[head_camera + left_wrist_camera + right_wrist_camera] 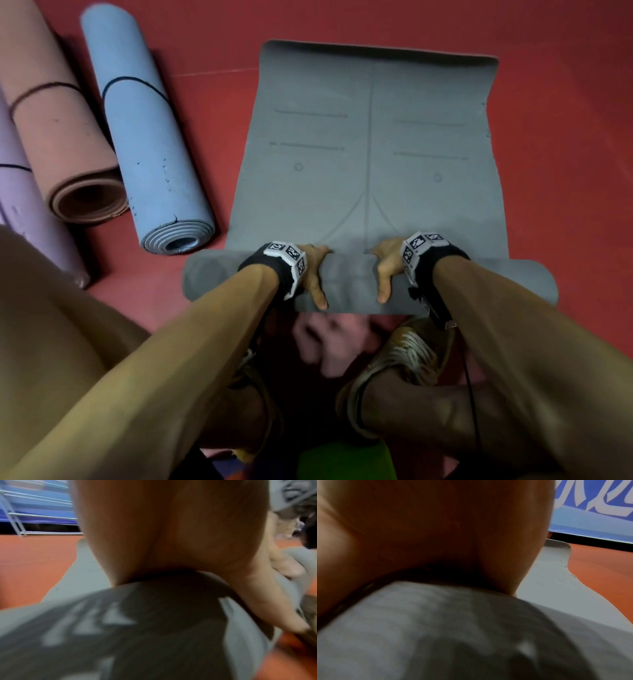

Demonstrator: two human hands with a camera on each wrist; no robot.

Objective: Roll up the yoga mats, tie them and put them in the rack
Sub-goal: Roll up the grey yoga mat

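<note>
The grey mat (pixel 370 154) lies flat on the red floor (pixel 565 171) with its near end already wound into a thick roll (pixel 349 284) right in front of the person's shoes, and here is the danger: both hands sit close together at the middle, so the outer ends of the roll get no pressure and may well lag, loosen or run crooked, leaving a cone that will be awkward to tie. An uneven push from one side would probably skew it too. The left hand (pixel 313 270) is draped over the roll, fingers curled over the far side, thumb pointing back along the top. The right hand (pixel 388 269) mirrors it, clasping the roll the same way. Over to the left, the blue mat (pixel 144 137) and pink mat (pixel 51 113) lie rolled and tied.
</note>
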